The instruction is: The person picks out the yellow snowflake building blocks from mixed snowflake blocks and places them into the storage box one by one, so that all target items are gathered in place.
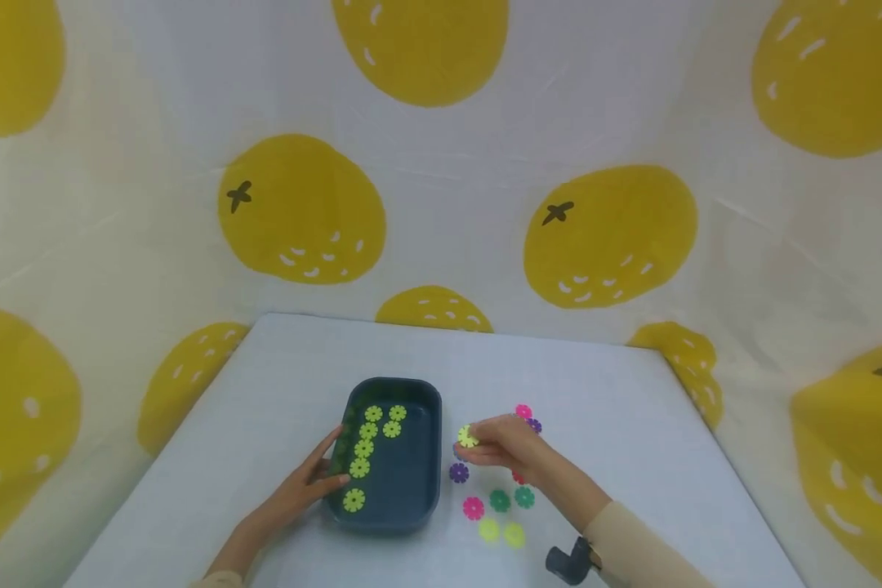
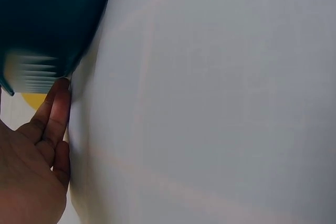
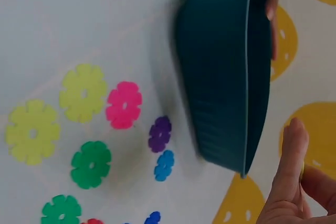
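Observation:
A dark teal plastic basket (image 1: 400,490) stands on the white table. Inside it, along the left part, lie several yellow-green snowflake discs (image 1: 359,467). My left hand (image 1: 297,490) holds the basket's left wall, its thumb over the rim and its other fingers outside; in the left wrist view those fingers (image 2: 59,114) reach against the basket's underside (image 2: 47,24). To the right of the basket, my right hand (image 1: 503,443) pinches a yellow snowflake disc (image 1: 467,436) between thumb and fingers, above the table. In the right wrist view the fingers hide most of that disc.
Loose snowflake discs lie right of the basket: yellow (image 1: 514,535), pink (image 1: 474,508), green (image 1: 500,501), purple (image 1: 459,472) and blue (image 3: 164,165). Some are partly hidden under the right hand. A white curtain (image 1: 441,220) with yellow fruit prints surrounds the table (image 1: 617,408).

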Demonstrator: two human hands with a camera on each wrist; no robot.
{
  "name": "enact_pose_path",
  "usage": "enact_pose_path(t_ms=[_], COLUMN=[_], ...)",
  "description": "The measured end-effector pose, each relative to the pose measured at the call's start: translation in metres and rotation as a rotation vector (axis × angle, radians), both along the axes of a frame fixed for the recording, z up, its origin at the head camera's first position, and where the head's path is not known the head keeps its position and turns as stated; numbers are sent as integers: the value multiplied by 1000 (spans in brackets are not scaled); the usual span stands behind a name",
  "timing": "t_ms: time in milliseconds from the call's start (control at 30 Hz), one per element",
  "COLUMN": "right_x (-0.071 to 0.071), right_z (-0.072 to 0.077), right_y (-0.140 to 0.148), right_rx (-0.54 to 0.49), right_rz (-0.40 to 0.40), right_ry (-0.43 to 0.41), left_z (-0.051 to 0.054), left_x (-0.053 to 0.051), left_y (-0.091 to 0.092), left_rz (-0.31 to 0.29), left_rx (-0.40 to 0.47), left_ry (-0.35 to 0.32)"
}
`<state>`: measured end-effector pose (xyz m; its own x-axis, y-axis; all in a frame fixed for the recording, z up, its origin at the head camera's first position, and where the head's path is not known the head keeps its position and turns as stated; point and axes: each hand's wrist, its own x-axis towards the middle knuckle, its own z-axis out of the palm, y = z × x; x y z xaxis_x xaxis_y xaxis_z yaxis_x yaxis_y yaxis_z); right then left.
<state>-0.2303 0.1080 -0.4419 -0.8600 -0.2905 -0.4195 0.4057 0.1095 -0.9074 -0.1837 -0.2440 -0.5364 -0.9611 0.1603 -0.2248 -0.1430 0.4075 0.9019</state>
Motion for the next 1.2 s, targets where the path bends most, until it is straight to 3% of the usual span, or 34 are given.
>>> enact_pose_path(t_ms=[267,533,700,833,933,1200], right_x=[-20,-41,-56,-66,-70,-74], right_z=[13,23,17,8,1,-12], right_y=[-47,-88,-101,-108,-113,-124], right_rx=[74,39,22,20,28,74], right_rz=[99,154,196,153,122,144], right_ry=[38,32,-24,-83,-125,-162], left_z=[-3,-1,-5,-6,-5,-2], left_x=[0,-1,-2,-3,-3,0], left_y=[0,1,2,1,1,1], left_rz=[-1,25,26,12,1,14], left_rx=[8,-2,-3,6,18,-15], left_ry=[29,7,7,18,23,2])
